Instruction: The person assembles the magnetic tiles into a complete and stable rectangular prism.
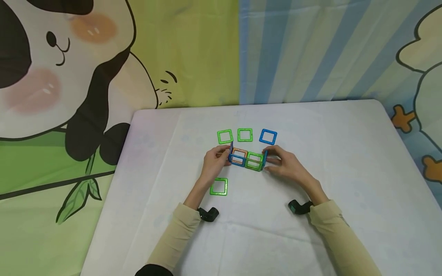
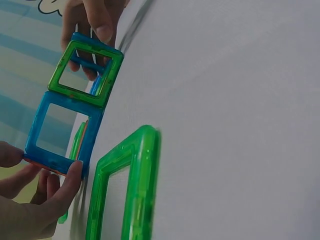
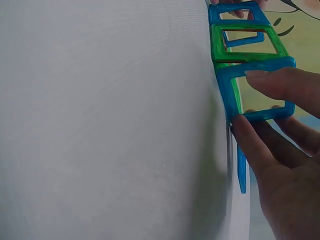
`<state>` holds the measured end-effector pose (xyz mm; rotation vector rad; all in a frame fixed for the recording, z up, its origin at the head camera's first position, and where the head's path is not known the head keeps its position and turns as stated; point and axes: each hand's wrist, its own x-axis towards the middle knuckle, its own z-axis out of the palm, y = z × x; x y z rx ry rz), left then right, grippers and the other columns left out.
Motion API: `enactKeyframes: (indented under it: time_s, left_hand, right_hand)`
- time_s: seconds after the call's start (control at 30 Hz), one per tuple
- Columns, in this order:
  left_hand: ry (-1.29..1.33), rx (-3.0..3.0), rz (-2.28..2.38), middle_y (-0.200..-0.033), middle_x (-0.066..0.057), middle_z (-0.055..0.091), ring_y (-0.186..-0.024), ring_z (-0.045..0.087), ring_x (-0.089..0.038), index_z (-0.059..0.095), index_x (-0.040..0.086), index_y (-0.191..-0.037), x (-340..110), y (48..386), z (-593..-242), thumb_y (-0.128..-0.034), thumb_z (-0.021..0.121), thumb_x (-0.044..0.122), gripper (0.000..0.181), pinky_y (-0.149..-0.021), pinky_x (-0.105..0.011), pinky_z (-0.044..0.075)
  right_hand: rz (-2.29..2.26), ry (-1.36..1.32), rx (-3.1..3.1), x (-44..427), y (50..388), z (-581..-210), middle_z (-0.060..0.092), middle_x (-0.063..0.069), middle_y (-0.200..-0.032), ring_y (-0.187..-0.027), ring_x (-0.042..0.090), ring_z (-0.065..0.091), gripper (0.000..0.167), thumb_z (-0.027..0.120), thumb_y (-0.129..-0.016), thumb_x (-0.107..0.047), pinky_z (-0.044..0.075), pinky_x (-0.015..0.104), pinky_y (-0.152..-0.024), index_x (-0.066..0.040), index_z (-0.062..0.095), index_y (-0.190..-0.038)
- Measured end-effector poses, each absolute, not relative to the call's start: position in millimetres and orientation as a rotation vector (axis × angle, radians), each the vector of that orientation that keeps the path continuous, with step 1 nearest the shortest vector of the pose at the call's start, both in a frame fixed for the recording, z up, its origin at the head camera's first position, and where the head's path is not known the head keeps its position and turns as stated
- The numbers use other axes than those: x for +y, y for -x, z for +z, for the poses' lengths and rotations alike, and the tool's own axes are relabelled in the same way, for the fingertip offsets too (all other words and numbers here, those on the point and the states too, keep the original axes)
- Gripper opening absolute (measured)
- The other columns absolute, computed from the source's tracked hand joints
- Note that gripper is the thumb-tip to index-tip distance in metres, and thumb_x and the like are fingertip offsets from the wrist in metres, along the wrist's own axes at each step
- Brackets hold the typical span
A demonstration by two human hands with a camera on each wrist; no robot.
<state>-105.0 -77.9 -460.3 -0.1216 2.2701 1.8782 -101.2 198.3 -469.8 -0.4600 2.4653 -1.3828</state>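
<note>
A structure of joined square frames stands on the table between both hands. Its front shows a blue square on the left and a green square on the right, with orange behind the blue. The left hand holds the left end, its fingertips at the corners of the blue square in the left wrist view. At the other end the right hand grips an upright blue square, thumb on its upper edge and fingers at its lower edge.
Behind the structure lie two loose green squares and a blue square. Another green square lies in front, near the left wrist. They rest on a white-covered table, with a printed cloth behind it.
</note>
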Motion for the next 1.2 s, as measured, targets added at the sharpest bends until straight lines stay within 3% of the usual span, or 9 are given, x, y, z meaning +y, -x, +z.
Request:
enactKeyframes:
  time_s: [0.33,0.7,1.2]
  left_hand:
    - [0.119,2.313,1.907,-0.116,-0.014,0.069,-0.105,0.069,-0.028,0.069,0.003,-0.122,-78,107,-461,-0.1037,0.059,0.018,0.026,-0.087,-0.041,0.061]
    - [0.129,2.314,1.923,-0.119,-0.014,0.070,-0.108,0.070,-0.034,0.069,0.001,-0.122,-77,108,-460,-0.1044,0.060,0.020,0.027,-0.091,-0.041,0.060]
    - [0.188,2.367,1.905,-0.113,-0.009,0.075,-0.104,0.073,-0.024,0.076,0.008,-0.117,-70,114,-460,-0.0984,0.071,0.031,0.030,-0.091,-0.036,0.060]
  right_hand:
    - [-1.344,0.537,2.404,198,88,-465,0.062,0.023,-0.134,-0.118,0.038,0.068,0.050,0.076,-0.087,0.005,0.056,0.040,-0.099,0.001,0.058,-0.133]
    - [-1.264,0.574,2.372,191,71,-460,0.066,0.018,-0.129,-0.116,0.033,0.070,0.043,0.075,-0.089,0.001,0.056,0.042,-0.099,-0.001,0.062,-0.130]
    - [-1.279,0.756,2.327,174,60,-465,0.069,0.012,-0.123,-0.109,0.028,0.072,0.039,0.079,-0.088,-0.003,0.059,0.037,-0.093,-0.004,0.065,-0.124]
